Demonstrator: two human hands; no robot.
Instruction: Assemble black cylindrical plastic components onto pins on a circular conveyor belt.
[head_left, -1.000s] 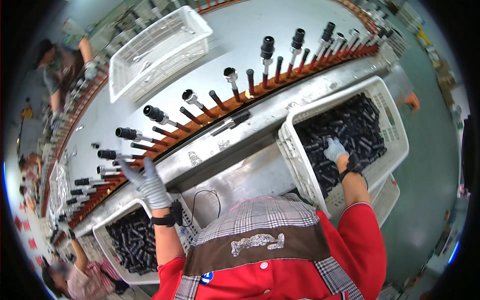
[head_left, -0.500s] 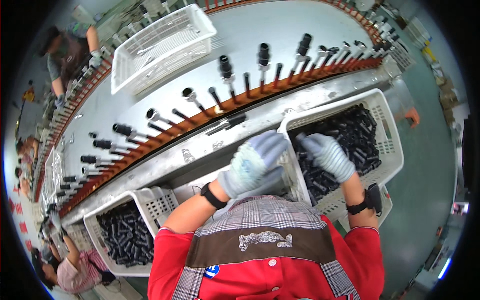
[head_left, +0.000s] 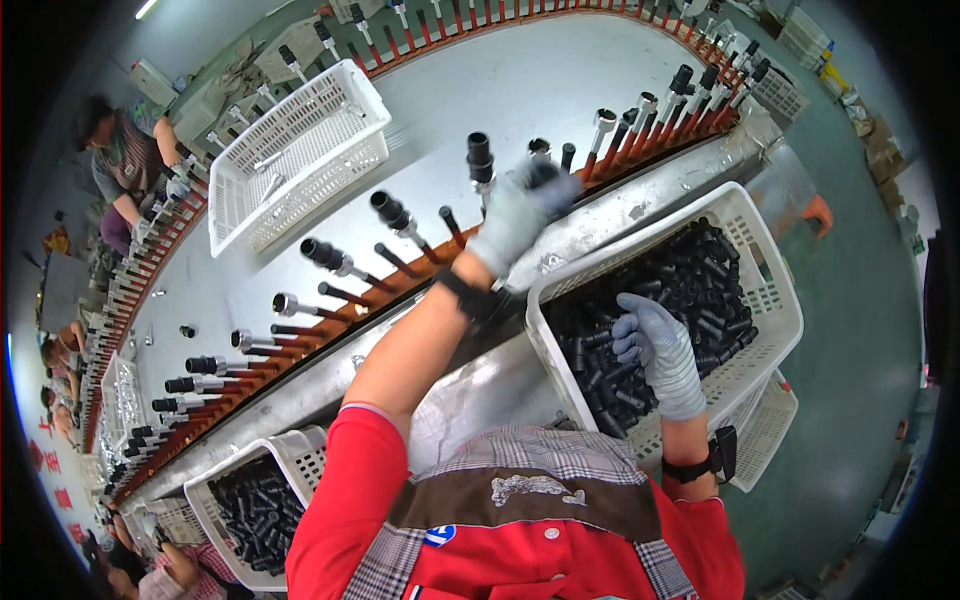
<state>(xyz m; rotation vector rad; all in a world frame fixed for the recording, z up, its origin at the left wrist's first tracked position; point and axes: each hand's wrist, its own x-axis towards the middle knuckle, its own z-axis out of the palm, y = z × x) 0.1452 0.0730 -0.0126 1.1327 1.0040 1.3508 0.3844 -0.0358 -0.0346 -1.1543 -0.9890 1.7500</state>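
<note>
My left hand (head_left: 515,220), in a grey glove and smeared by motion, reaches over the orange-brown rail (head_left: 440,262). Its fingers close around a short black sleeve (head_left: 545,178), held just below a metal socket-topped post (head_left: 540,148); the blur hides whether they touch. Low over the white basket (head_left: 541,318), my gloved right hand (head_left: 660,355) hovers with fingers curled in; whatever they hold is hidden. Many loose black sleeves (head_left: 700,290) fill that basket. Along the rail, some upright posts carry black sleeves (head_left: 392,210), and others show bare metal sockets (head_left: 605,120).
A second white basket of black sleeves (head_left: 262,512) stands at lower left. Inside the rail loop, a white crate (head_left: 320,165) holding a few metal parts rests on the grey tabletop (head_left: 520,60). Co-workers (head_left: 125,170) are at the rail's left side.
My left hand has moved from beside the basket up and away to the rail's posts. My right hand has lifted slightly from the sleeves, fingers curling. The rail's posts have shifted in view.
</note>
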